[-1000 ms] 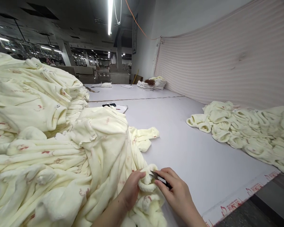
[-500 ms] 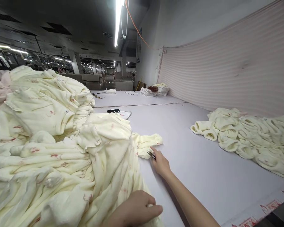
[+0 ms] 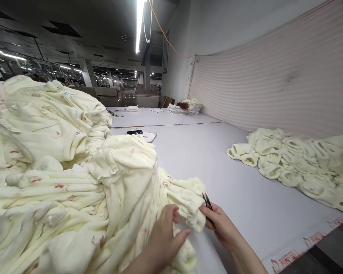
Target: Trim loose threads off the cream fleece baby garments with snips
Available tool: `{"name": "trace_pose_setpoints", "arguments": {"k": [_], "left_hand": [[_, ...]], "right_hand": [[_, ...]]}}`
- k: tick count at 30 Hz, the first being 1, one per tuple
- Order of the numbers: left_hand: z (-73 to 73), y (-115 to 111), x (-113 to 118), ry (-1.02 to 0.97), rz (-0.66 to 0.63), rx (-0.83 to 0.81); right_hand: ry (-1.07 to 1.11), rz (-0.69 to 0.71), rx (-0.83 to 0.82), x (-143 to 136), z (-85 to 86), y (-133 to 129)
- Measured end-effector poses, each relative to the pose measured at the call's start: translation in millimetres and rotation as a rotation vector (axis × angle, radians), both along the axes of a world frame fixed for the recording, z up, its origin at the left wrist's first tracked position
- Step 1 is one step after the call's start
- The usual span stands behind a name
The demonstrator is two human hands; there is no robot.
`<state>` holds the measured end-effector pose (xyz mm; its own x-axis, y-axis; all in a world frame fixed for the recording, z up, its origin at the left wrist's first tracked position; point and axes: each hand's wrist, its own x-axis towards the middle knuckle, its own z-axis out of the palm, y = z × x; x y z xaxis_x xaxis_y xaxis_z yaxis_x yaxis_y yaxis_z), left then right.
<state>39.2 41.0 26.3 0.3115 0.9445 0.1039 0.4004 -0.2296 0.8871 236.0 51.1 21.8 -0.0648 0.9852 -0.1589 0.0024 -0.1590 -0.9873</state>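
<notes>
In my right hand point(image 3: 223, 225) is a pair of small black thread snips point(image 3: 207, 202), blades pointing up and away from me. Its thumb and fingertips also meet the gathered cuff of a pale yellow fleece garment point(image 3: 185, 198) with small reddish prints. My left hand point(image 3: 166, 233) is beside that garment, thumb and fingers apart, and I see nothing in its grasp. Under and left of it spreads a big heap of similar pale yellow garments point(image 3: 60, 131), hiding the table there.
On the right of the pale table point(image 3: 205, 152) lies another pile of yellow garments point(image 3: 297, 163). A black phone-like object point(image 3: 134, 132) rests on it beyond the heap. Folded stacks point(image 3: 177, 109) stand at the back, near a striped pink cloth point(image 3: 263, 83) along the wall.
My right hand has drawn back toward me and right, bringing the garment's end out over the table. My left hand has risen toward it, its fingers spreading. The view has shifted slightly.
</notes>
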Motion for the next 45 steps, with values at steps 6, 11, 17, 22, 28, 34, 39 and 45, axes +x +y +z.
{"name": "trace_pose_setpoints", "arguments": {"k": [6, 11, 17, 22, 28, 34, 39, 45], "left_hand": [[-6.4, 1, 13, -0.038, 0.122, 0.142], [-9.1, 4, 8, 0.06, 0.166, 0.474], [1.6, 7, -3, -0.088, 0.142, 0.342], [-6.2, 2, -10, -0.104, 0.206, 0.346], [-3.0, 3, -10, -0.074, 0.118, 0.332], [1.3, 14, -10, -0.657, -0.131, -0.369], [0.7, 16, -9, -0.992, -0.155, -0.621], [6.2, 18, -10, -1.025, -0.11, -0.667]], "right_hand": [[-0.104, -0.084, 0.2, -32, 12.1, -16], [-0.36, -0.183, 0.505, -41, 5.6, -23], [-0.489, -0.42, 0.514, -47, -10.6, -17], [-0.386, -0.454, 0.362, -49, -2.2, -13], [-0.387, -0.459, 0.574, -51, -4.1, -13], [-0.531, -0.432, 0.568, -56, 1.8, -6], [-0.573, -0.392, 0.417, -59, 7.2, -1], [-0.487, -0.076, 0.382, -45, 16.1, -15]]}}
